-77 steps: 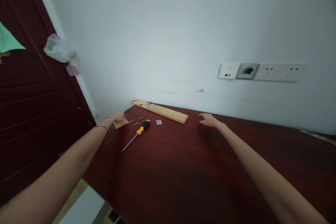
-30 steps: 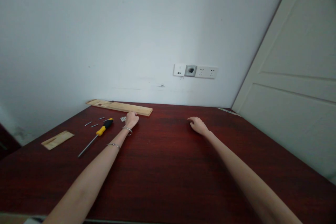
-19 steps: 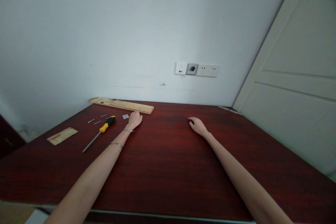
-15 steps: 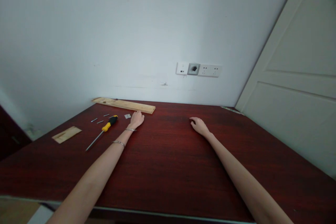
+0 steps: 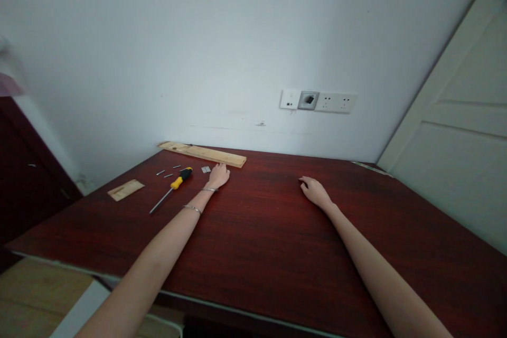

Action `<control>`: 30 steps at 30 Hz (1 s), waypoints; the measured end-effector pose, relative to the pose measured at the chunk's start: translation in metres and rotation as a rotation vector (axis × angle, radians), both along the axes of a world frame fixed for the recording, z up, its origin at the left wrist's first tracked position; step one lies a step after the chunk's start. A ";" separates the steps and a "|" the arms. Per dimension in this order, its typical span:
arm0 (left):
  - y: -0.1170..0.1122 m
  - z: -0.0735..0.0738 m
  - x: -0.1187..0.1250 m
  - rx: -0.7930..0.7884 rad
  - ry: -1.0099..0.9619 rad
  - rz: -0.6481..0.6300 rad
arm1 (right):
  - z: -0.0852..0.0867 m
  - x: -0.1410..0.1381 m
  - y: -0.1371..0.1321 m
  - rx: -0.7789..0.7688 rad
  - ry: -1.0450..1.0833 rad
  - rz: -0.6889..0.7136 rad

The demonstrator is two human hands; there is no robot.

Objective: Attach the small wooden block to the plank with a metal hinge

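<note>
Dark-red worktop point(image 5: 257, 243), wood-grain look, under both grips. L grip point(image 5: 219, 175): palm down, fingers loosely bent, tips pointing fwd; can't tell how far open underneath or if it has hold of anything. R grip point(image 5: 315, 190): well apart, to the right of L grip, half curled w/ a gap betw. thumb & index, nothing seen in it.

Pale wood board point(image 5: 204, 153) lies flat just beyond L grip's fingertips, running off to the left along the wall point(image 5: 222, 63); can't tell if fingers touch it. Sm. metal plate point(image 5: 206, 169) just left of L grip, flat, apart from board. Screwdriver point(image 5: 174, 186), blk/yellow handle, farther left of L grip, handle end nearer the plate, shaft angled back toward the person. Few sm. metal pins point(image 5: 168, 175) left of the handle, approx. same depth as L grip; one partly hidden behind handle. Sm. flat wood piece point(image 5: 125, 189) farthest left of L grip, a bit nearer the person.

2 bracelets point(image 5: 193, 208) on L wrist/forearm, behind L grip. Socket panels point(image 5: 332, 101) on wall, beyond & above R grip. Pale door point(image 5: 455, 137) well right of R grip.
</note>
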State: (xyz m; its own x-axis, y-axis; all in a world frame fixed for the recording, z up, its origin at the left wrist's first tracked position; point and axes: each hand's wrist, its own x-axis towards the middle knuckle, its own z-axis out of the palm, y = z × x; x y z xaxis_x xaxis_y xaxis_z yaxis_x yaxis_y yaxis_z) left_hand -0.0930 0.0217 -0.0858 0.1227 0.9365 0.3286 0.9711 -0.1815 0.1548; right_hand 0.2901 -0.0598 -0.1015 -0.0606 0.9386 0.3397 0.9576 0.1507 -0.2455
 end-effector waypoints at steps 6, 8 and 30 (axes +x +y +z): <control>-0.001 0.001 0.001 -0.002 -0.004 0.000 | -0.001 0.001 0.001 0.005 -0.007 0.002; -0.001 0.001 0.001 -0.004 0.000 -0.001 | -0.001 0.001 0.001 0.007 -0.007 0.000; -0.001 0.001 0.003 0.005 0.026 0.000 | 0.001 0.001 -0.001 0.007 0.027 0.001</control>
